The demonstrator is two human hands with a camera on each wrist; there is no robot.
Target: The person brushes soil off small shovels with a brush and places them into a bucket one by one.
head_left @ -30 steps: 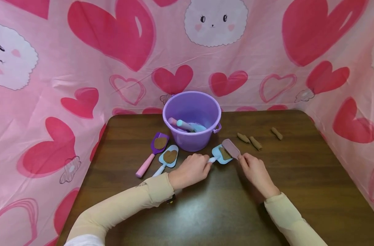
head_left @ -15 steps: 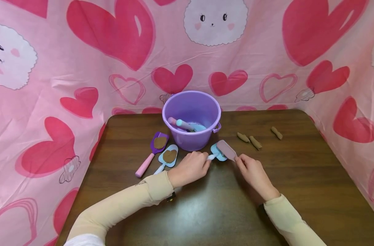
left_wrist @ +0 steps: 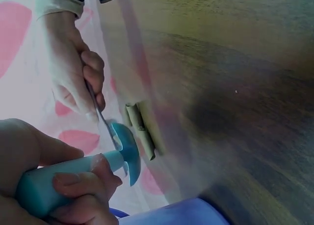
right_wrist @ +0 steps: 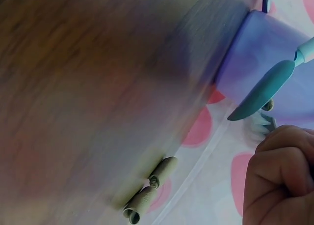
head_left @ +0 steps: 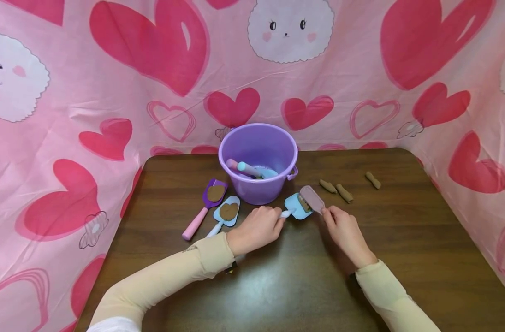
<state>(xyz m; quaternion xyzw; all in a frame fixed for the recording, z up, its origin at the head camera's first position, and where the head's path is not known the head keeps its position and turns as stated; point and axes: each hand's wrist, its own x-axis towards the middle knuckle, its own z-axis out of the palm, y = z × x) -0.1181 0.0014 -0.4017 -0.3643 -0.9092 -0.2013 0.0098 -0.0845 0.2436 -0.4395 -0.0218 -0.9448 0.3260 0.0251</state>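
My left hand (head_left: 257, 230) grips the handle of a light blue toy shovel (head_left: 294, 205), held out over the table. A brown, clay-like lump (head_left: 305, 203) lies on its blade, partly covered by a mauve flat-headed tool (head_left: 313, 198). My right hand (head_left: 346, 234) pinches that tool by its thin handle. In the right wrist view, grey teeth (right_wrist: 262, 124) show just below the blue blade (right_wrist: 265, 92). In the left wrist view, the fingers (left_wrist: 86, 185) wrap round the shovel's thick handle, and the tool's thin shaft reaches the blade.
Behind the hands stands a purple bucket (head_left: 258, 186) with toy tool handles (head_left: 249, 169) inside. On the left lie a purple shovel (head_left: 205, 203) and another light blue shovel (head_left: 220, 221), each bearing a brown piece. Several brown rolls (head_left: 345, 193) lie back right, before a patterned pink cloth.
The mauve tool slid left across the blade, covering the brown lump, then went back right, uncovering part of the blade. My left hand has stayed almost still on the shovel.
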